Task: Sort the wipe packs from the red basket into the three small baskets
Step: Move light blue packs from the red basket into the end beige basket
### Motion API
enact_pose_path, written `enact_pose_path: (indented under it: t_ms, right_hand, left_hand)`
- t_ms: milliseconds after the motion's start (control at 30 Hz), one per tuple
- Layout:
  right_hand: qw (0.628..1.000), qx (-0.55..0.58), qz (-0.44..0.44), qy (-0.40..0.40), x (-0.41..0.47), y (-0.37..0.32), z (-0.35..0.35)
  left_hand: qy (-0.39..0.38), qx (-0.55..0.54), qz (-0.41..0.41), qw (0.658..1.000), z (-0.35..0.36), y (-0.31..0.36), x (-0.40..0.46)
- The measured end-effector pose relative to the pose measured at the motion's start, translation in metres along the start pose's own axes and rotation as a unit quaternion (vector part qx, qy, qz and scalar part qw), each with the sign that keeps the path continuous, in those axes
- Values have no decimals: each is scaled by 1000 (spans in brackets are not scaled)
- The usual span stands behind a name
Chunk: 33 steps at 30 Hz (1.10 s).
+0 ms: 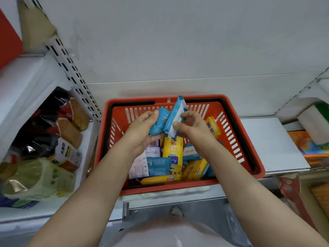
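A red basket [245, 139] stands on the white shelf in front of me, holding several blue, yellow and white wipe packs [173, 148]. Above it my left hand [142, 131] grips one blue wipe pack [159, 123]. My right hand [194, 127] pinches a second blue-and-white wipe pack [176, 116], tilted upright and touching the first. Both hands are over the middle of the basket. No small baskets are in view.
A slotted shelf upright [71, 65] runs diagonally at the left. Left of it lie bottles and packaged goods [53, 139]. At the right, a shelf edge carries white and green packs [313, 120] and an orange item [306, 143]. Bare white shelf [267, 139] lies right of the basket.
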State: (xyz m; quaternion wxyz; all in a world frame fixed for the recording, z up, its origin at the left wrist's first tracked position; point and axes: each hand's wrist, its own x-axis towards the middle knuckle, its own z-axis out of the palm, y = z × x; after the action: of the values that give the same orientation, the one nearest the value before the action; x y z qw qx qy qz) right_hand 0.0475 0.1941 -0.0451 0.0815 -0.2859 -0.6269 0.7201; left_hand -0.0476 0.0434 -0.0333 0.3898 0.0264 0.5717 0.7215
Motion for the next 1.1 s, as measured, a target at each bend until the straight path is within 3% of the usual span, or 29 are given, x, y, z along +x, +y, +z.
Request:
enact_pose_path:
  t_ms: [133,267,467,733,900,1100]
  right_hand:
    - [992,80,-13,93,-13,-3,12]
    - [983,130,-16,130,-33,0,18]
    - [973,145,-26,175,-76,9,7]
    - [917,280,-56,280,-171,12,-73]
    - [879,351,-46,318,-262,29,-152]
    - [862,395,-39,314,-405,75,-255]
  left_hand:
    - [33,-59,0,998,-4,11,-2]
    - [66,39,79,994,-17,8,-6]
    - [36,132,188,973,-6,-2,-23]
    - [-95,290,336,891,79,-32,-68]
    - [-249,337,359,834,171,-93,-126]
    - [-356,367,372,775,289,-190,-214]
